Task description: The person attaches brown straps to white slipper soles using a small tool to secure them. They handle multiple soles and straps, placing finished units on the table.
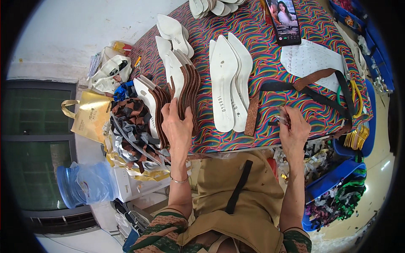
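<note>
My left hand [176, 126] rests on a row of upright brown and white shoe insoles [185, 86] at the near edge of the table, fingers curled over their ends. To the right, my right hand [294, 128] pinches a small shiny object at the table's edge, next to the black straps [310, 95]. Between the hands, a fan of white pointed insoles [228, 80] lies flat beside a brown glitter strip [252, 114]. The table is covered by a multicoloured swirl cloth [261, 42].
A phone [284, 21] leans at the far side, showing a video. A white paper pattern [310, 59] and green and yellow handled pliers [356, 95] lie at right. Scrap piles, a gold bag [90, 116] and a blue water jug [84, 183] stand left of the table; blue bins sit at right.
</note>
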Tool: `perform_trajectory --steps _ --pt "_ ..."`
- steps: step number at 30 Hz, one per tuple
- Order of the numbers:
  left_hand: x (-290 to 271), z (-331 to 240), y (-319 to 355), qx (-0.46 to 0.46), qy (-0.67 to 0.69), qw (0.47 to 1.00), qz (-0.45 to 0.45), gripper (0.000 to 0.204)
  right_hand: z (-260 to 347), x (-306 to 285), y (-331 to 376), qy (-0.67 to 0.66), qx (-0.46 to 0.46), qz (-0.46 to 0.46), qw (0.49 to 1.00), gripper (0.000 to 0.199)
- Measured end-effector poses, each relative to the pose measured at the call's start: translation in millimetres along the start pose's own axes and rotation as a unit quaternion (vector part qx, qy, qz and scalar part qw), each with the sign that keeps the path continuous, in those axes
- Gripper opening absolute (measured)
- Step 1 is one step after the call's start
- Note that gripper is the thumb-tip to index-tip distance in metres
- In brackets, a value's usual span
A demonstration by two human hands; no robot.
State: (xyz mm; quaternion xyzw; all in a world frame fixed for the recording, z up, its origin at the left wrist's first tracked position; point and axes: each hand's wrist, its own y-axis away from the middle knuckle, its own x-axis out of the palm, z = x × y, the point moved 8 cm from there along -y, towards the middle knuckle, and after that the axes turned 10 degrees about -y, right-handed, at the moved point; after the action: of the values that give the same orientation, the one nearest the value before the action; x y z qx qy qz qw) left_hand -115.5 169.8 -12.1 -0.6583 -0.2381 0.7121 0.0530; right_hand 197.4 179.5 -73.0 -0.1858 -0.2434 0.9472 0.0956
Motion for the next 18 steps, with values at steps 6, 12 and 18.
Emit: perform_trajectory --steps 6,12,18 --pt "3.2 -1.6 -2.8 -0.027 0.030 0.999 0.025 0.042 -2.3 0.1 0.5 -0.013 0.004 -0.003 1.000 0.029" --pt "5.0 -3.4 1.1 -0.017 0.003 1.000 0.003 0.048 -2.2 0.2 0.5 -0.007 0.001 0.001 1.000 0.028" --pt "7.4 3.1 -1.4 -0.010 0.030 0.999 0.024 0.053 -1.7 -1.1 0.5 -0.016 -0.001 -0.005 1.000 0.028"
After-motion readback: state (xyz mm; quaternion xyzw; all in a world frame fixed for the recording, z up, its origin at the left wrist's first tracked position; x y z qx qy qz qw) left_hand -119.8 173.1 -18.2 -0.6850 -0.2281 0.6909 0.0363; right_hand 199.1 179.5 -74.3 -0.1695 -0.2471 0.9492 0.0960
